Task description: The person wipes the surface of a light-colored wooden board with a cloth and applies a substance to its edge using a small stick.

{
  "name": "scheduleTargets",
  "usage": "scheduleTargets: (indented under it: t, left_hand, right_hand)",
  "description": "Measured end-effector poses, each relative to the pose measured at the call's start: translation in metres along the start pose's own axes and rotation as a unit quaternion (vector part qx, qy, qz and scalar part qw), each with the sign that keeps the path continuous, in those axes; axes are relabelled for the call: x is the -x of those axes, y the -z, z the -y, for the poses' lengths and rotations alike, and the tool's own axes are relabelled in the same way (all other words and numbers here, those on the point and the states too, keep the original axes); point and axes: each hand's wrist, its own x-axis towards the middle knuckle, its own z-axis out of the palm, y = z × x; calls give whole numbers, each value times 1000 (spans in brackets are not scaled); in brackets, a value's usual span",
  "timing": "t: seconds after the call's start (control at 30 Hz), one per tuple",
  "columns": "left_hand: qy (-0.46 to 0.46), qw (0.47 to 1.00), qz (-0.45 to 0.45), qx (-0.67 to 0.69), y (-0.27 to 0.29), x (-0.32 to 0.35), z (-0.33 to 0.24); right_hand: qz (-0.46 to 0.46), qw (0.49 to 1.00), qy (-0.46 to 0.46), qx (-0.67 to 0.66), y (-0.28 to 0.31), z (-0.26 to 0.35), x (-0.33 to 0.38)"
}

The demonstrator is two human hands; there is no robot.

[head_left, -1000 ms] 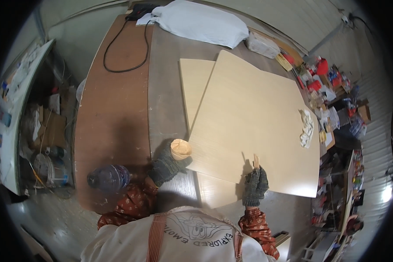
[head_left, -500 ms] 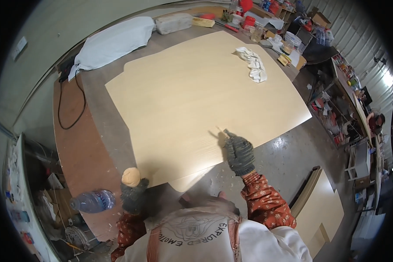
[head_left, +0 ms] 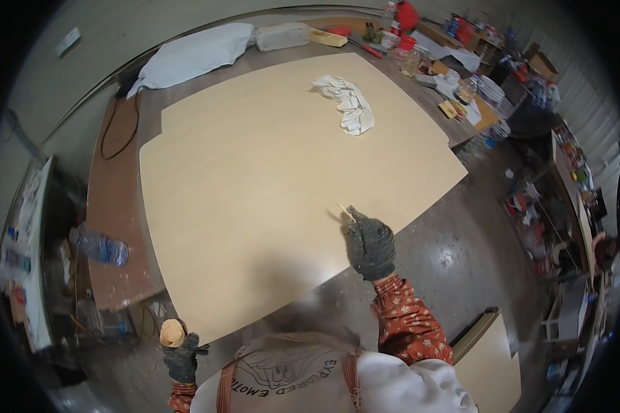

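- At the near edge of the board (head_left: 269, 186), a thin stick (head_left: 345, 211) is pinched in the closed, gloved right hand (head_left: 370, 244), its tip raised just beyond the fingers.
- Low beside the body, a small tan pad (head_left: 172, 333) is gripped in the closed, gloved left hand (head_left: 183, 358), off the board's near corner.
- Far ahead of the right hand, a white rag (head_left: 348, 103) is seen lying on the board.
- Beyond the left hand, a bottle (head_left: 100, 246) is seen on the brown table (head_left: 114, 206).

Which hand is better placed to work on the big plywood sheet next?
Right, probably. The right hand, gloved, holds a thin wooden stick with its tip over the plywood sheet near its edge. The left hand is low and off the sheet, holding a small tan container.
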Motion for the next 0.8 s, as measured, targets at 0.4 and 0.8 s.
scheduleTargets:
  t: [0.4, 0.8]
  left_hand:
    - [-34, 933, 235, -272, -139, 56, 68]
    - [-319, 846, 206, -375, -148, 24, 115]
  right_hand:
    - [-68, 990, -75, 97, 2, -122, -42]
    - [-19, 999, -37, -33, 34, 1, 55]
